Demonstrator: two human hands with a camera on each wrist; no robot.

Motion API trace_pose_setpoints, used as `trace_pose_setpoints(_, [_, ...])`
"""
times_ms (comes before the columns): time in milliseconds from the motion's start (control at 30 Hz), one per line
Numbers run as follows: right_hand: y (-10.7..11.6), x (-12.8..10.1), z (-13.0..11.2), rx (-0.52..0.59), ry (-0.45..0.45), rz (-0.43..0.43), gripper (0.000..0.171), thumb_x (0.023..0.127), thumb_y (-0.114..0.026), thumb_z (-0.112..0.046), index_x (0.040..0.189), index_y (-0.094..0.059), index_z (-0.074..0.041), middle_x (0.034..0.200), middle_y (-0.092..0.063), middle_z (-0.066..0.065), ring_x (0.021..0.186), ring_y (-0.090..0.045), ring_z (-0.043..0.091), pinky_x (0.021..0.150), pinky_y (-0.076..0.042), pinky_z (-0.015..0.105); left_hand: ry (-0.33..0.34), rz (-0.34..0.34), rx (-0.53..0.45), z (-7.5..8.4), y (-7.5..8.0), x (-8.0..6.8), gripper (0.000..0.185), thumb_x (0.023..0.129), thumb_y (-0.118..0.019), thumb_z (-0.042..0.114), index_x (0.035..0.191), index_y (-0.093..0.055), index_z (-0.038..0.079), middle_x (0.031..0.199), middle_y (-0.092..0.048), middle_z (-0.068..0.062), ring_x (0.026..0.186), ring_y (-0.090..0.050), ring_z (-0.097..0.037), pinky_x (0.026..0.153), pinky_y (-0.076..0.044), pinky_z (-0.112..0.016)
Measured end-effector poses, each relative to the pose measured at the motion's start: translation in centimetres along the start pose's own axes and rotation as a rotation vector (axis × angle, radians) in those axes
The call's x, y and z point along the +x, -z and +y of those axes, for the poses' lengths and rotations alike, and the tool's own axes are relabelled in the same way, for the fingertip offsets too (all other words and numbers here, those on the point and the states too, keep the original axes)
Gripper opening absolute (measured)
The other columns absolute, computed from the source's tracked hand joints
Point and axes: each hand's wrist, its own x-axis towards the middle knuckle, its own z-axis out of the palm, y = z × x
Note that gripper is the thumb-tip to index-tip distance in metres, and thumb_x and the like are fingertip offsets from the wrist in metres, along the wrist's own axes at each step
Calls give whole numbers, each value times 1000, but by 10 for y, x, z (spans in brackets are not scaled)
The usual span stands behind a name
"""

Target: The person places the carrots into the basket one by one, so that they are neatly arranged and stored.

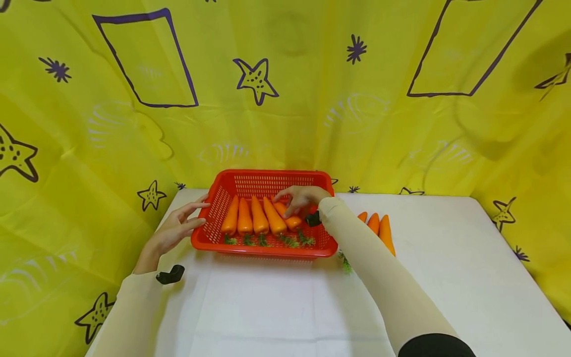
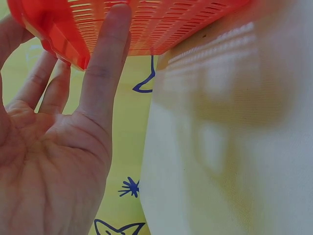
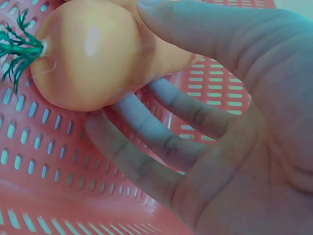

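Observation:
A red perforated plastic basket [image 1: 263, 249] stands on the white table, holding a row of orange toy carrots [image 1: 245, 218] with green tops. Inside its right part, my right hand [image 1: 305, 198] holds the rightmost carrot [image 3: 93, 54]. The thumb lies over that carrot and the curled fingers reach along its side. At the basket's left end is my left hand [image 1: 171, 230], palm towards the basket. Its fairly straight thumb [image 2: 102, 68] touches the outer wall, and the other fingers are near the rim.
Several more carrots [image 1: 386, 234] lie on the table right of the basket, partly hidden behind my right forearm. A yellow curtain [image 1: 294, 124] with drawn starfish hangs behind the white table [image 1: 254, 307] and at both sides.

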Motion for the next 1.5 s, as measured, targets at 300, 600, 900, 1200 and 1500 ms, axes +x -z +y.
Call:
trace_pose_setpoints(300, [5, -11, -7, -130, 42, -12, 72, 92, -79, -16, 156, -45, -18, 154, -42, 15, 119, -55, 25, 91, -55, 35, 5, -4, -4, -1, 0, 1, 47, 105, -57, 6, 148, -43, -6, 173, -12, -5, 152, -21, -37, 94, -55, -30])
trace_pose_setpoints(600, [14, -45, -27, -266, 140, 19, 75, 96, -75, -25, 160, -36, -17, 122, -60, 17, 82, -64, 33, 83, -57, 50, 9, -4, -5, -2, 1, 0, 46, 105, -57, 7, 149, -44, -4, 173, -12, -4, 152, -19, -41, 95, -55, -30])
trace_pose_setpoints(900, [17, -83, -23, -428, 336, 167, 72, 96, -74, -29, 157, -41, -13, 138, -58, 23, 109, -64, 34, 89, -53, 44, 13, 0, 4, -2, 1, 1, 46, 105, -57, 8, 149, -44, -3, 173, -12, -4, 151, -24, -35, 94, -55, -30])
trace_pose_setpoints(1200, [20, -138, -3, -278, 393, 246, 72, 95, -77, -27, 157, -41, -17, 139, -54, 18, 96, -68, 24, 85, -57, 40, 3, -7, -22, -4, 1, 0, 46, 105, -56, 7, 148, -43, -4, 173, -10, -4, 153, -12, -45, 94, -55, -31])
trace_pose_setpoints(1500, [23, -193, 39, -197, 373, 385, 72, 92, -79, -27, 155, -44, -23, 139, -55, 17, 100, -68, 21, 78, -59, 37, -4, -4, -17, -4, 1, 1, 46, 106, -56, 6, 148, -43, -5, 173, -12, -3, 153, -14, -44, 94, -55, -30])
